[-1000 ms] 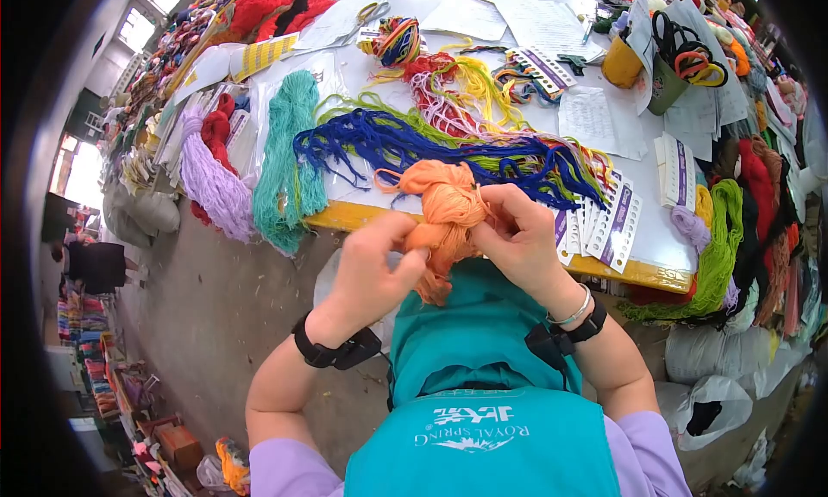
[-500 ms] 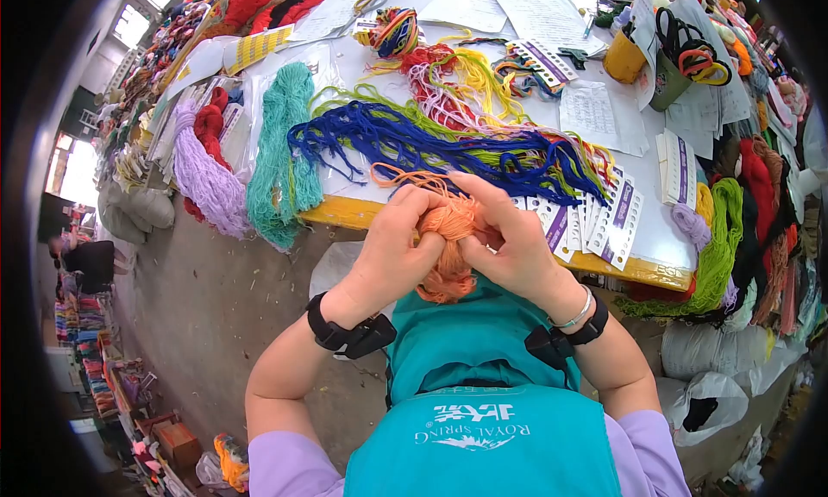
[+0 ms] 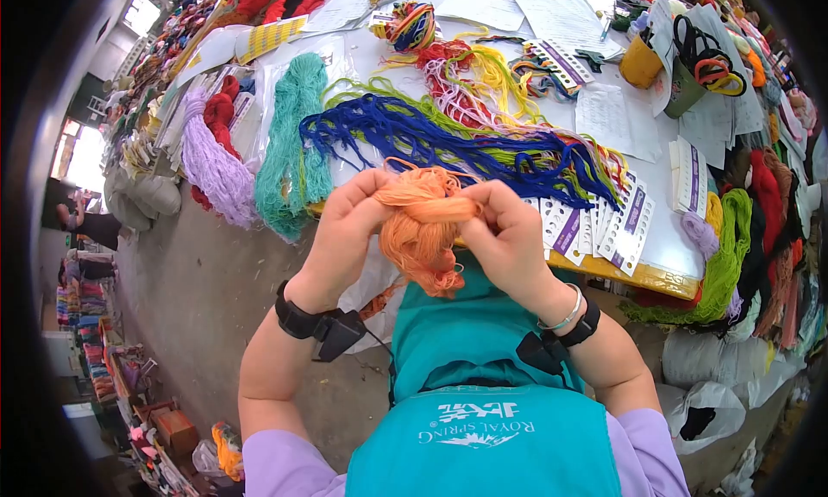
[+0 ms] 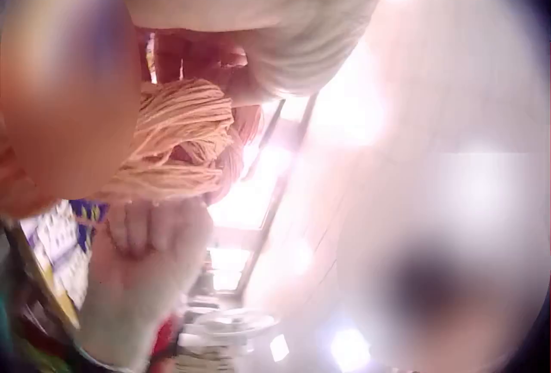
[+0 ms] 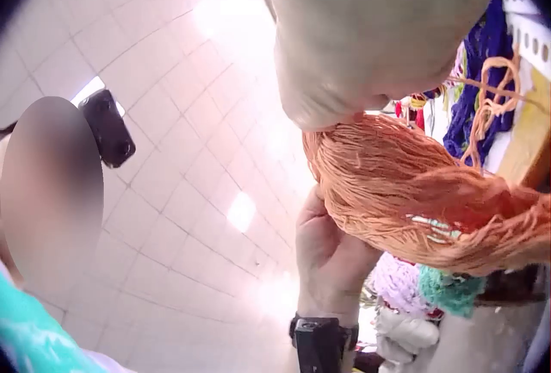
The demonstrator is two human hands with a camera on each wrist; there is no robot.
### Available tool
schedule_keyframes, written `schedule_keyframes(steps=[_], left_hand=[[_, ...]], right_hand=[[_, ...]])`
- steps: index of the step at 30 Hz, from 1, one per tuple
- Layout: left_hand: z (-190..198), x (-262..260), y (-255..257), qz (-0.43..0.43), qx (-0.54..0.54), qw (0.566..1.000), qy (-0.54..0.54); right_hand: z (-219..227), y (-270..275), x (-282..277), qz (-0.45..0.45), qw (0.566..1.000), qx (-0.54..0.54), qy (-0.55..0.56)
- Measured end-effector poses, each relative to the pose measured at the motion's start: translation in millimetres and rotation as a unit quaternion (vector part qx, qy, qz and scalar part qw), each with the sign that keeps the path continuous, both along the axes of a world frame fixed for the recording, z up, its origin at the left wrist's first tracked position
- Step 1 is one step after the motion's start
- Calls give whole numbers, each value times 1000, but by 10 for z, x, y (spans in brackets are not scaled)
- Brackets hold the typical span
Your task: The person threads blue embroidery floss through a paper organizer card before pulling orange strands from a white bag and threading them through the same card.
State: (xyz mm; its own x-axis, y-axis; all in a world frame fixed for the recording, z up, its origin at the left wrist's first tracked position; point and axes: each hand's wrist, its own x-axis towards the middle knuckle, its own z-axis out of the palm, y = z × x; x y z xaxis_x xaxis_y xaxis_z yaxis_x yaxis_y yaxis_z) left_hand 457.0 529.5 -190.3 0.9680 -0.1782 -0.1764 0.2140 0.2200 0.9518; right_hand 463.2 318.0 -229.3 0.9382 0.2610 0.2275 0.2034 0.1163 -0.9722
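A bundle of orange yarn (image 3: 421,230) is held up between both hands in front of the table edge, its strands hanging toward the lap. The left hand (image 3: 341,230) pinches its left side. On the other side the right hand (image 3: 509,238) grips a looped fold with thumb and fingers. In the left wrist view the yarn (image 4: 181,145) spans between the near hand and the right hand (image 4: 151,248). The right wrist view shows the thick strands (image 5: 405,192) and the left hand (image 5: 331,257) beneath them.
On the table lie blue yarn (image 3: 457,148), a teal skein (image 3: 297,143), lilac yarn (image 3: 216,161) and punched cards (image 3: 628,225). Papers (image 3: 552,18) cover the back. A cup with scissors (image 3: 683,87) stands at the right. Green yarn (image 3: 729,247) hangs over the table's right side.
The hands came together around the orange yarn, then moved apart, the left hand going left. The bundle now looks wider and looser between them.
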Motion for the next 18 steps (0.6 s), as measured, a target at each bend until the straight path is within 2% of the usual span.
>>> schedule_keyframes(steps=[1, 4, 8, 11, 13, 14, 17, 18], left_hand=[[-51, -15, 63, -21, -111, 994, 11], [36, -78, -21, 5, -186, 980, 70], [84, -132, -29, 26, -180, 981, 74], [55, -116, -39, 61, -144, 986, 62], [75, -106, -39, 64, -127, 988, 53], [52, -109, -59, 71, -121, 989, 49], [47, -157, -260, 73, -117, 989, 52], [8, -173, -306, 68, -85, 993, 51]], right_hand=[[7, 37, 29, 10, 998, 53, 43], [72, 158, 143, 61, 959, 211, 180], [-19, 225, 299, 94, 956, 198, 195], [9, 216, 212, -7, 991, 99, 91], [-2, 236, 86, -12, 998, -29, 47], [-9, 254, 38, -15, 995, -93, 25], [-16, 380, -27, -85, 974, -195, -81], [-26, 401, -40, -106, 961, -228, -116]])
